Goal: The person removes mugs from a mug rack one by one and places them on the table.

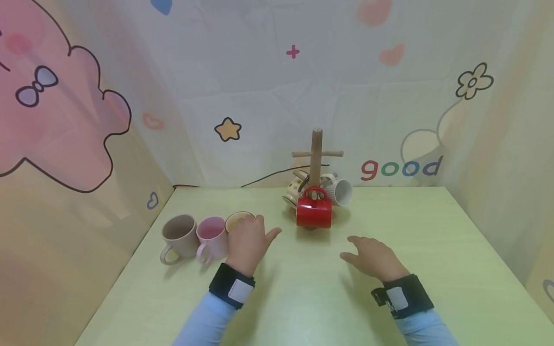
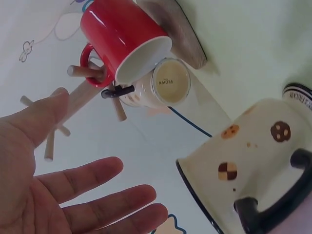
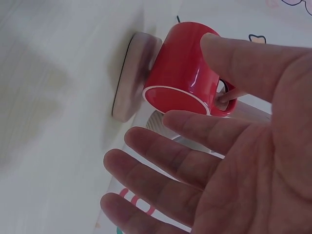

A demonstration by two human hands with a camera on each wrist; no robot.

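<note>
My left hand [image 1: 247, 245] is over the cream mug [image 1: 239, 219] and covers most of it in the head view. In the left wrist view that mug shows cookie prints and a black handle [image 2: 273, 209]; the fingers [image 2: 109, 202] are spread and apart from it. My right hand [image 1: 375, 257] hovers over the table's right half, thumb and fingers parted, holding nothing. Nearest to it, a red mug [image 1: 314, 212] hangs by its handle from a peg of the wooden mug rack [image 1: 317, 154]. A ribbed white mug [image 1: 341, 191] and a spotted cream mug [image 1: 293, 190] hang behind.
Left of the cream mug, a pink mug [image 1: 212, 239] and a grey-brown mug [image 1: 180, 238] stand upright in a row, handles toward me. Two upper pegs of the rack are bare. A printed curtain [image 1: 259, 96] rises behind the pale green table [image 1: 298, 298].
</note>
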